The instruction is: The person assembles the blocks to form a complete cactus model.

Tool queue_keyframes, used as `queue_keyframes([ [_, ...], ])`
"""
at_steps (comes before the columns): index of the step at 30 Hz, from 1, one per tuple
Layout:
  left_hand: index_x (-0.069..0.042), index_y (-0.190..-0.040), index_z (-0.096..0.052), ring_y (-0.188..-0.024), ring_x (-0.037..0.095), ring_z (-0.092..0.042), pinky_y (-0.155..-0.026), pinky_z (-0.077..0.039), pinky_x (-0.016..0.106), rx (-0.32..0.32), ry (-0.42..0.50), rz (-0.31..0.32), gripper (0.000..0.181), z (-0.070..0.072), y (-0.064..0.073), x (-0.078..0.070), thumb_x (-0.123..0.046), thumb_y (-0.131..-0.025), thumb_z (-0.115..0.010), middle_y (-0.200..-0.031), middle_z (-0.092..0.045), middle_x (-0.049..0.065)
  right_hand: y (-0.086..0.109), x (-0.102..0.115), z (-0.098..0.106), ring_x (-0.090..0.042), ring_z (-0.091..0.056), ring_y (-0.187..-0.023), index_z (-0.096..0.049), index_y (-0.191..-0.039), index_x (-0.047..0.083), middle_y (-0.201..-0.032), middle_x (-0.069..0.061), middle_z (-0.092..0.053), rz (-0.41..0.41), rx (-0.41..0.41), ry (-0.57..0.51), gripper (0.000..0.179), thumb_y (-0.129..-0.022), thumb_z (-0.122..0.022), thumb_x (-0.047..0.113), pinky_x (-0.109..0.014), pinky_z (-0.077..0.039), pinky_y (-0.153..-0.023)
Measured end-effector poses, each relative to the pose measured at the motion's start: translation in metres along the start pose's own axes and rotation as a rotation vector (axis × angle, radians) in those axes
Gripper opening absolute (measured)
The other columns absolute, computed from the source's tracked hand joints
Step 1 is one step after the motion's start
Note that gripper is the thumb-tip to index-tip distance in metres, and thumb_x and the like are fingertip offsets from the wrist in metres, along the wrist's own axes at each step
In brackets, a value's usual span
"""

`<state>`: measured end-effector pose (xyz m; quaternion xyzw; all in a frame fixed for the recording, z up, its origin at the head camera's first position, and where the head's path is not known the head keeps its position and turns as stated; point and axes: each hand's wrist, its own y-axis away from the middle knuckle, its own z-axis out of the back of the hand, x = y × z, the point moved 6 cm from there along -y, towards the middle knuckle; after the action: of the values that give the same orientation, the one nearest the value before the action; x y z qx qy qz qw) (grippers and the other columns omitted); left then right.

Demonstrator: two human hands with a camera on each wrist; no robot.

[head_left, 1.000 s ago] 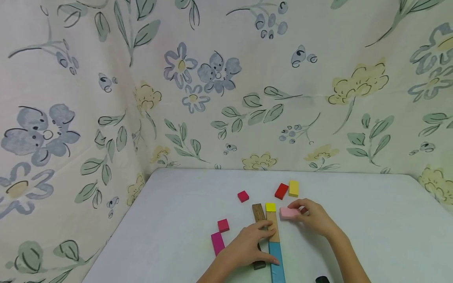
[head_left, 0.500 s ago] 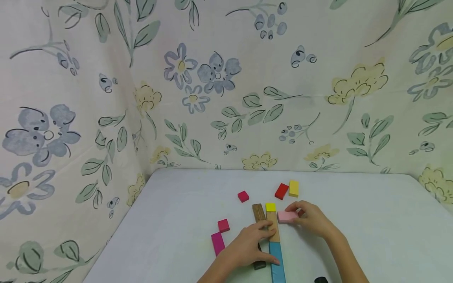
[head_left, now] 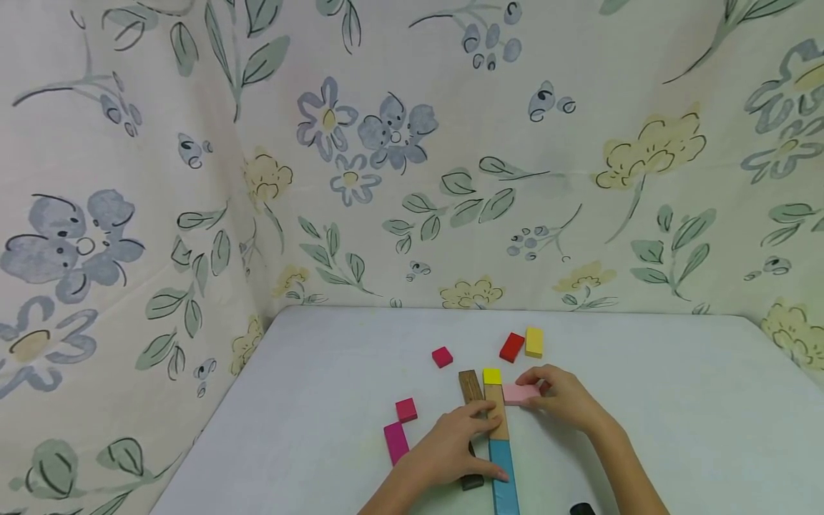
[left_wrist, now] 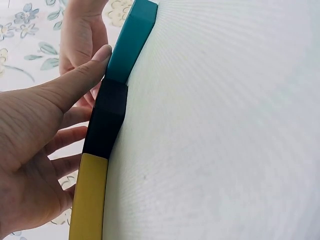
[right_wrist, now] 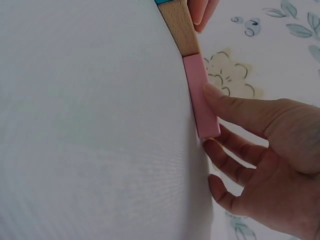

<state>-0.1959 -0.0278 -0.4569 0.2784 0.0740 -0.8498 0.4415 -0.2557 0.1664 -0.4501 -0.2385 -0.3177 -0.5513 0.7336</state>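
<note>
My right hand (head_left: 566, 400) pinches a pink block (head_left: 518, 394) between thumb and fingers. The block's left end meets the side of a plain wooden block (head_left: 494, 397), which lies in a row between a yellow cube (head_left: 492, 376) and a blue block (head_left: 504, 493). Across that row rests my left hand (head_left: 444, 447), fingertips on the wooden block and thumb on the blue one. A brown block (head_left: 470, 384) lies beside the row, partly covered by this hand. The left wrist view shows the thumb against a teal block (left_wrist: 132, 45), above a black block (left_wrist: 106, 115) and a yellow block (left_wrist: 90, 195).
On the white table (head_left: 322, 400), a red block (head_left: 511, 347) and a yellow block (head_left: 534, 342) lie toward the back. Two crimson cubes and a magenta block (head_left: 395, 442) are to the left. A black object (head_left: 582, 508) shows at the front edge. Floral cloth hangs behind.
My right hand has slid the pink block left until its end meets the wooden block. The left hand has stayed in place.
</note>
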Motion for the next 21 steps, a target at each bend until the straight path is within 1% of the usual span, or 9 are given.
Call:
queue_keyframes([
  [7,-0.025,-0.154,-0.057,-0.146,0.017,-0.045,-0.112,-0.051,0.041,-0.006,0.011,-0.002,0.078,0.0015,0.0007,-0.0009,-0.053,-0.087,-0.084,-0.163,-0.045,-0.008,-0.0006,-0.0007,-0.0015,-0.021,-0.057,-0.092,-0.075,-0.11,0.005,-0.104,-0.005,-0.069,-0.006,0.007,0.002,0.024,-0.087,-0.083,0.002,-0.03,-0.053,-0.075],
  [15,-0.024,-0.153,-0.057,-0.146,0.017,-0.045,-0.113,-0.05,0.041,-0.007,0.005,-0.013,0.078,0.0012,0.0004,-0.0012,-0.053,-0.087,-0.084,-0.162,-0.046,-0.008,0.0,0.0001,-0.001,-0.021,-0.057,-0.092,-0.074,-0.111,0.005,-0.105,-0.005,-0.069,-0.001,0.014,-0.003,0.025,-0.087,-0.083,0.001,-0.028,-0.053,-0.075],
  [21,-0.024,-0.153,-0.058,-0.146,0.017,-0.045,-0.112,-0.05,0.041,-0.007,0.004,-0.01,0.077,-0.0013,-0.0011,0.0012,-0.053,-0.087,-0.084,-0.162,-0.047,-0.007,0.001,0.0012,0.0007,-0.021,-0.058,-0.092,-0.074,-0.114,0.004,-0.107,-0.007,-0.07,0.0,0.012,-0.009,0.03,-0.086,-0.085,0.004,-0.028,-0.053,-0.075],
])
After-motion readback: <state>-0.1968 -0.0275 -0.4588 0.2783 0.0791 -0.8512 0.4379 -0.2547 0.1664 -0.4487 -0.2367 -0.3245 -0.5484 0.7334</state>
